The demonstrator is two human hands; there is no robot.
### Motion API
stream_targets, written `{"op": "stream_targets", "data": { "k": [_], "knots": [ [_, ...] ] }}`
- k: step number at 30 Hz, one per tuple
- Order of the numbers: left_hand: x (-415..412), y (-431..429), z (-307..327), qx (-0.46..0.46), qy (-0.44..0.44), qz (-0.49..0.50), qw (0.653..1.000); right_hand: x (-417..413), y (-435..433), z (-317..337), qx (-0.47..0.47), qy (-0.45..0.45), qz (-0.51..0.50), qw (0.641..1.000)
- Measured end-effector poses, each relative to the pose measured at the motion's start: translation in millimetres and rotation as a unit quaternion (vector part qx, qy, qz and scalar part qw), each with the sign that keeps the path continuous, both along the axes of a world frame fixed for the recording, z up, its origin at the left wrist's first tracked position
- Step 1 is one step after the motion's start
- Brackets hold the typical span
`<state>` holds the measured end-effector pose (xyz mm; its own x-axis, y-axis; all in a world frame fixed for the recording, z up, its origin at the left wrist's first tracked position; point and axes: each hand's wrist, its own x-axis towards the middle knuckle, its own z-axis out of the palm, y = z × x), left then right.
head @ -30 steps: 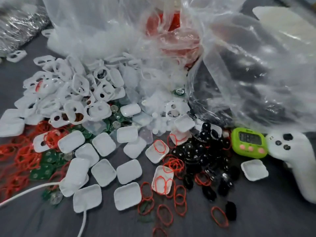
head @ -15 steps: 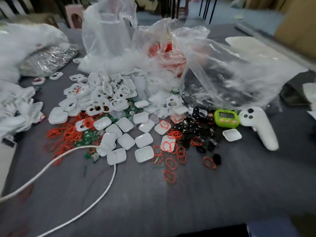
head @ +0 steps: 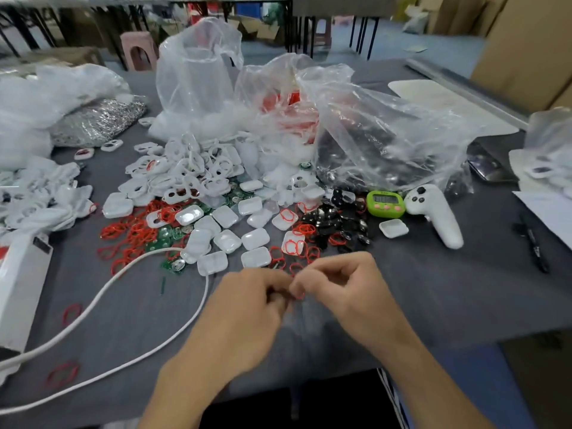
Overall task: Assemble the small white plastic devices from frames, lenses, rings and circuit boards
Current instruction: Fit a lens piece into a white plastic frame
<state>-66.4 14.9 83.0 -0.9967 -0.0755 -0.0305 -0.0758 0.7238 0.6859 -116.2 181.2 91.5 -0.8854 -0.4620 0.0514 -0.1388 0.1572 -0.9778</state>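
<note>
My left hand [head: 247,308] and my right hand [head: 343,286] meet fingertip to fingertip over the near part of the grey table [head: 433,292]. Between them they pinch a small red ring [head: 298,295]; whether another part sits under the curled fingers is hidden. Beyond the hands lie white lens caps [head: 227,241], a heap of white frames [head: 185,174], loose red rings [head: 133,233], green circuit boards [head: 164,236] and black parts [head: 334,221].
Clear plastic bags [head: 356,128] of parts stand behind the piles. A green timer [head: 385,203] and a white controller [head: 439,216] lie at the right, a black pen [head: 532,243] farther right. A white cable [head: 123,360] loops across the left front beside a white box [head: 21,283].
The view has pulled back and tilted up from the piles. Both hands have come into view at the near edge, pinching a red ring between them.
</note>
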Motion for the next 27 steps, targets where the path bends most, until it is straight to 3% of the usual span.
{"op": "stream_targets", "data": {
  "k": [5, 8, 11, 14, 20, 22, 27],
  "knots": [
    [-34.7, 12.6, -18.9, 0.069, 0.138, 0.168, 0.974, -35.8, -1.6, -33.3, -0.014, 0.08, -0.174, 0.981],
    [-66.9, 18.1, -22.9, 0.086, 0.22, 0.213, 0.948, -69.9, 15.2, -44.1, 0.05, 0.109, -0.254, 0.96],
    [-105.0, 15.0, -22.8, 0.044, 0.283, 0.192, 0.939, -107.6, 42.4, -47.8, 0.167, 0.153, -0.318, 0.921],
    [-127.9, 6.6, -34.0, -0.02, 0.296, 0.176, 0.939, -130.7, 62.3, -52.0, 0.287, 0.159, -0.361, 0.873],
    [-125.8, -11.4, -44.7, -0.046, 0.292, 0.211, 0.932, -132.3, 59.7, -56.0, 0.367, 0.152, -0.356, 0.846],
    [-126.6, -13.5, -42.4, -0.034, 0.289, 0.225, 0.93, -129.9, 57.5, -52.3, 0.453, 0.19, -0.332, 0.805],
    [-125.1, -15.3, -44.2, -0.021, 0.274, 0.22, 0.936, -126.3, 46.4, -35.6, 0.68, 0.26, -0.185, 0.66]
  ]
}}
